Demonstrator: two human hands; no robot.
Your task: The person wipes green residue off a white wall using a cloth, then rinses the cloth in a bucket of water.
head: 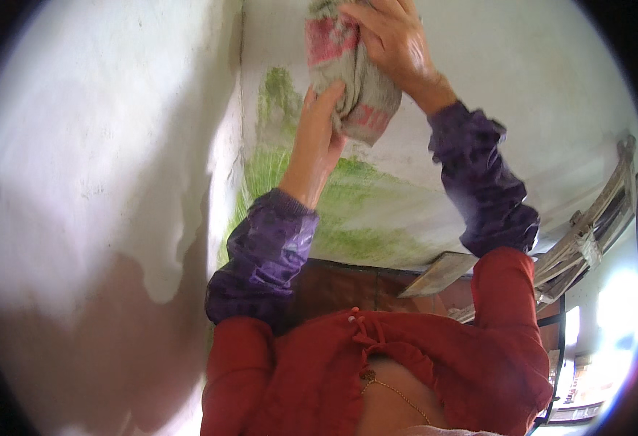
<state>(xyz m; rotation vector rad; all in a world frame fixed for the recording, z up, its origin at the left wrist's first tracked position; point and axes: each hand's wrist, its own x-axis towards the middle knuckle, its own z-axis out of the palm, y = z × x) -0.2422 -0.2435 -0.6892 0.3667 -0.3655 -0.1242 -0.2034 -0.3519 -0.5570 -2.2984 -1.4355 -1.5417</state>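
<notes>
My left hand [321, 117] and my right hand [392, 41] are both raised near the top of the view. Between them they grip a bunched grey cloth [359, 87] with red printed patches. The left thumb lies over the cloth's lower left part, and the right fingers bend over its upper end. Behind the cloth is a pale wall [515, 71] with green patches [362, 218] that look like algae or paint. Whether the cloth touches the wall, I cannot tell. Purple sleeve covers wrap both my forearms.
A second whitish wall [90, 163] rises close on my left and meets the other at a corner. Reddish floor tiles [346, 286] show below. At the right, a flat board [441, 272] lies near a worn wooden frame [585, 240], with bright openings beyond.
</notes>
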